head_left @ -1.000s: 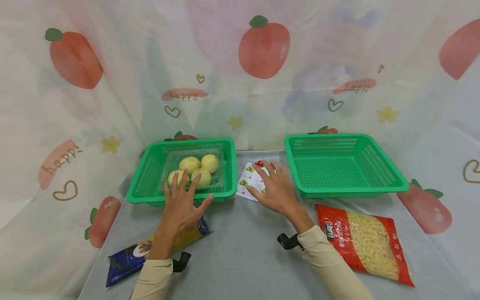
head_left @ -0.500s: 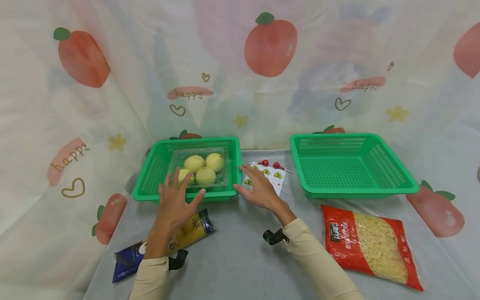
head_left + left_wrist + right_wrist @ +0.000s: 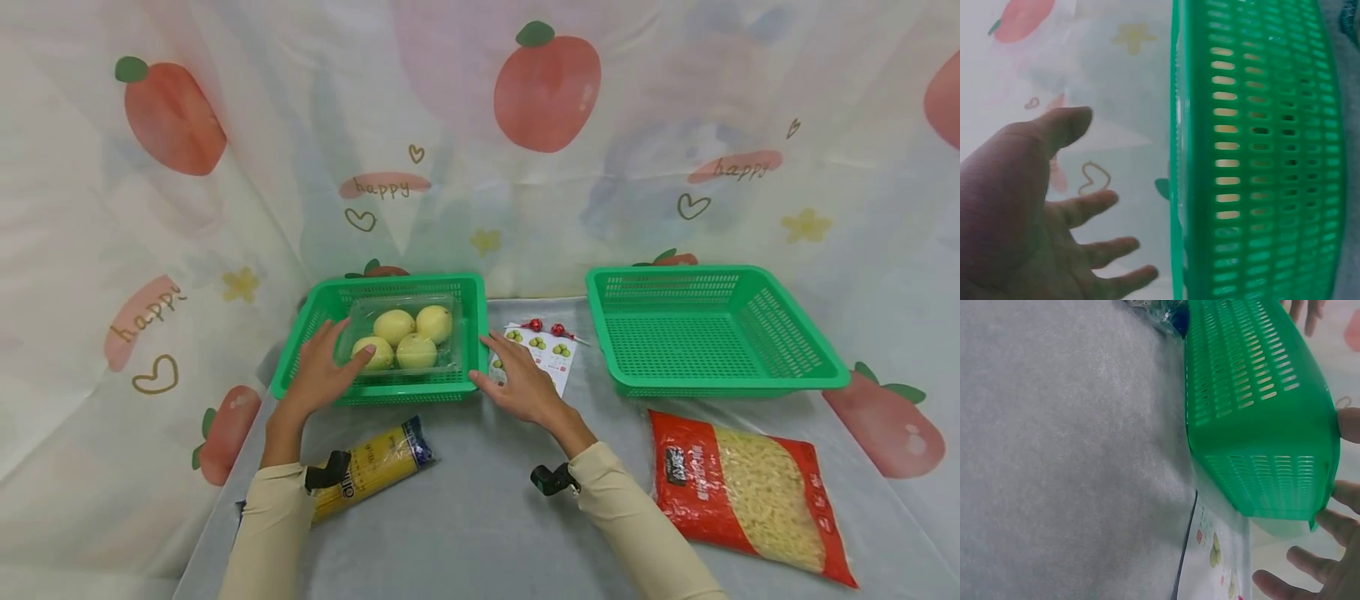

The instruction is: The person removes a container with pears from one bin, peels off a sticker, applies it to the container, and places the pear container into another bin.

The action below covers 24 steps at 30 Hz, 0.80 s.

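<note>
The left green basket [image 3: 420, 388] holds a clear plastic box [image 3: 357, 312] with several pale yellow-green round fruits [image 3: 417, 351] inside. My left hand [image 3: 318, 373] hovers over the left part of this basket, fingers spread, with nothing held. The left wrist view shows that hand [image 3: 1054, 219] beside the basket's rim [image 3: 1186, 156], apart from it. At the basket's right end, my right hand [image 3: 527, 386] reaches to the rim. In the right wrist view, the fingertips [image 3: 1330, 520] of that hand touch the rim near the corner, with the fingers fairly straight.
A second green basket [image 3: 675, 342] stands at the right. Between the baskets lie printed cards [image 3: 558, 364] and two red lollipops [image 3: 558, 331]. A red bag of pasta [image 3: 750, 492] lies front right. A spaghetti pack [image 3: 378, 462] is partly under the left forearm.
My right hand has moved left from over the cards to the left basket's rim, uncovering the lollipops. The left hand has shifted left, off the fruit. The view has swung slightly left.
</note>
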{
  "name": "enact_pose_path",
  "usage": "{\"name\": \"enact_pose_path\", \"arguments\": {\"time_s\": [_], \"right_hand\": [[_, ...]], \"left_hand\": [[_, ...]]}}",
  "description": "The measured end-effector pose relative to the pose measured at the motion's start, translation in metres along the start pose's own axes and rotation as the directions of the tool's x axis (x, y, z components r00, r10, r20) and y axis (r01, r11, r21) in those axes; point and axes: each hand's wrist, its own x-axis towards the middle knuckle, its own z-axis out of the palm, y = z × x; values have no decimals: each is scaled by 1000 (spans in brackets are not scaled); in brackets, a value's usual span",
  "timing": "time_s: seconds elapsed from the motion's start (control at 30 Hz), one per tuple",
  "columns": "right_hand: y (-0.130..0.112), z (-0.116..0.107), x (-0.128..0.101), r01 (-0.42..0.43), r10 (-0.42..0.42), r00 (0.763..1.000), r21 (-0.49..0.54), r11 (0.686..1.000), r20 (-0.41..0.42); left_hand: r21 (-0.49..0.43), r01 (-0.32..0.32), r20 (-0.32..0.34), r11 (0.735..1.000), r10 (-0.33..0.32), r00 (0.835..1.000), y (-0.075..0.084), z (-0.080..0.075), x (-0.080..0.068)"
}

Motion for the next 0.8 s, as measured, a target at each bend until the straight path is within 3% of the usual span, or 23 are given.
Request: {"name": "enact_pose_path", "arguments": {"time_s": [0.23, 0.47, 0.8], "right_hand": [[1, 0, -1, 0, 0, 1000, 3, 1000, -1], [0, 1, -2, -7, 7, 1000, 21, 1000, 4], [1, 2, 0, -14, 13, 1000, 36, 999, 14]], "left_hand": [[16, 52, 101, 998, -54, 993, -2, -8, 18], [-21, 112, 142, 993, -108, 984, -5, -17, 35], [-163, 206, 224, 965, -167, 960, -9, -22, 61]]}}
